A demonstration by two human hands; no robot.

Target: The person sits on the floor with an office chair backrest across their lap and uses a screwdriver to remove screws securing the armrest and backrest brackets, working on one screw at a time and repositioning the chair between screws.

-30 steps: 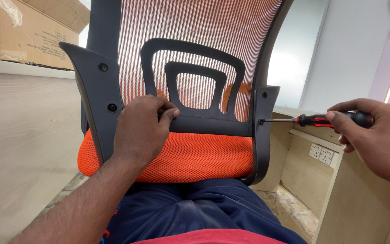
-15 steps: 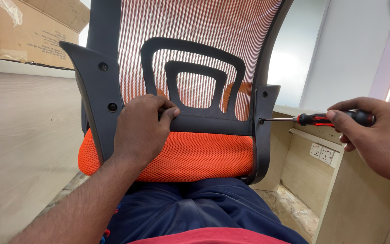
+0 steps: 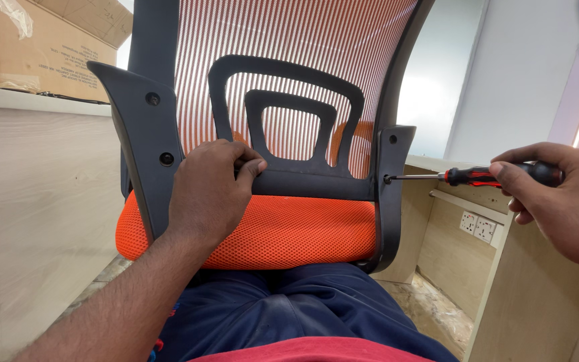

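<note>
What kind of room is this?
Probably an office being fitted out: pale wooden desk panels, wall sockets under a desk, a cardboard box, and a mesh office chair.

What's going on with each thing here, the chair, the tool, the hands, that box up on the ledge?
Black-framed office chair with striped mesh back: lying tipped against the person's lap.
Orange mesh seat cushion: attached between the side brackets.
Red-and-black-handled screwdriver: level, tip in the right bracket's screw hole.
Left hand: gripping the black lumbar support.
Right hand: closed around the screwdriver handle.
Brown cardboard box: flaps open, on the ledge.
</note>
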